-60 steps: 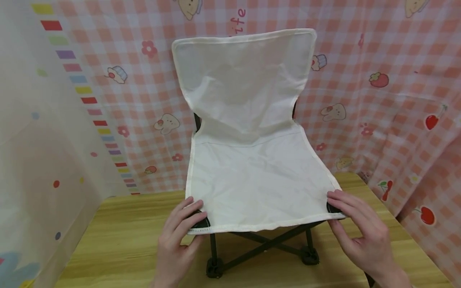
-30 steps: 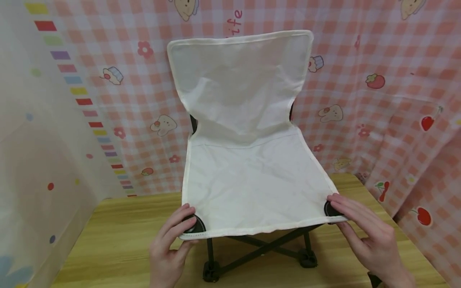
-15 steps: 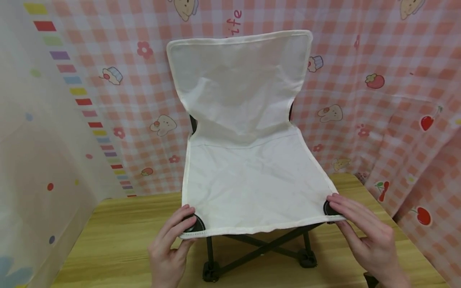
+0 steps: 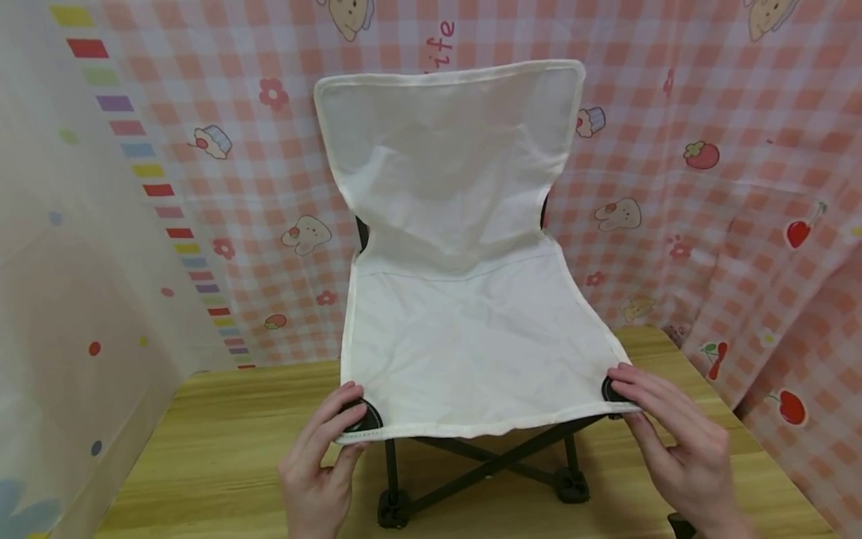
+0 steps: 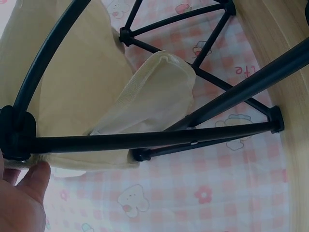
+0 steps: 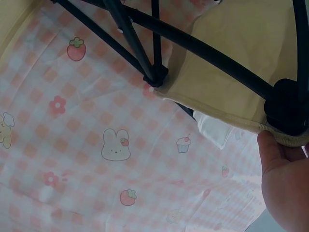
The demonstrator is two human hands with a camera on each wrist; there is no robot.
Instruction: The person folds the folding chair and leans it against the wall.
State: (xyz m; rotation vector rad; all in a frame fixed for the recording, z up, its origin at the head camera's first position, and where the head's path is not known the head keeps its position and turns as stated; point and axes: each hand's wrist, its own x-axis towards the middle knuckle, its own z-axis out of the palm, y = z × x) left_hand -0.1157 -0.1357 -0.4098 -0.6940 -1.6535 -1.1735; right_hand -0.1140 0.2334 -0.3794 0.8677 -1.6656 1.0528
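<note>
On a yellowish wood-grain tabletop (image 4: 222,449) stands a low chair of white fabric (image 4: 465,322) over a black tubular frame (image 4: 532,448), before a pink-checked cartoon-print curtain (image 4: 263,180). Wood stretches away on both sides of it, wider on the left; the right edge runs slantwise beside the curtain's folds. The seat lies between the two hands: the left hand (image 4: 311,471) pinches its front left corner, fingers over a black patch (image 4: 367,418), thumb beneath; the right hand (image 4: 687,449) grips the front right corner likewise.

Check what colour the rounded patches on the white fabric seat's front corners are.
The rounded patches are black; the head view shows them best.
</note>
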